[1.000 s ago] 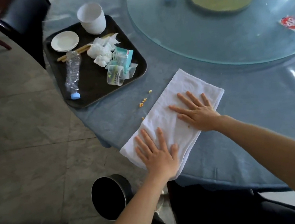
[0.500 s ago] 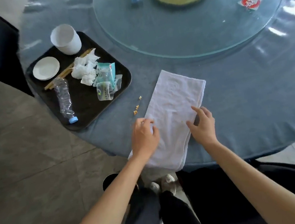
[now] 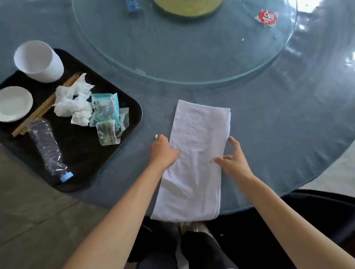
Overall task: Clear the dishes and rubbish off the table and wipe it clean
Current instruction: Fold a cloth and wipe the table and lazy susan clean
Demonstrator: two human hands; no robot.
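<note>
A folded white cloth [image 3: 197, 145] lies on the blue round table [image 3: 284, 113], its near end hanging over the table's edge. My left hand [image 3: 164, 152] grips the cloth's left edge with curled fingers. My right hand [image 3: 232, 158] pinches the right edge, thumb on top of the cloth. A yellow crumb [image 3: 156, 136] sits just beyond my left hand. The black tray [image 3: 130, 113] to the left holds a white cup [image 3: 37, 61], a saucer [image 3: 10, 103], chopsticks [image 3: 37, 116], crumpled tissues [image 3: 72, 102], plastic wrappers [image 3: 105, 113] and a crushed bottle [image 3: 47, 149].
A glass turntable [image 3: 186, 62] covers the table's middle, with a red wrapper [image 3: 267, 18], a blue packet [image 3: 132, 1] and a small crumb [image 3: 242, 39] on it. A black chair [image 3: 347, 219] stands at my right. Grey floor lies to the left.
My hands have gone from pressing flat on the cloth to holding its side edges. The cloth now lies straighter and nearer me, overhanging the edge. My view has shifted over the table.
</note>
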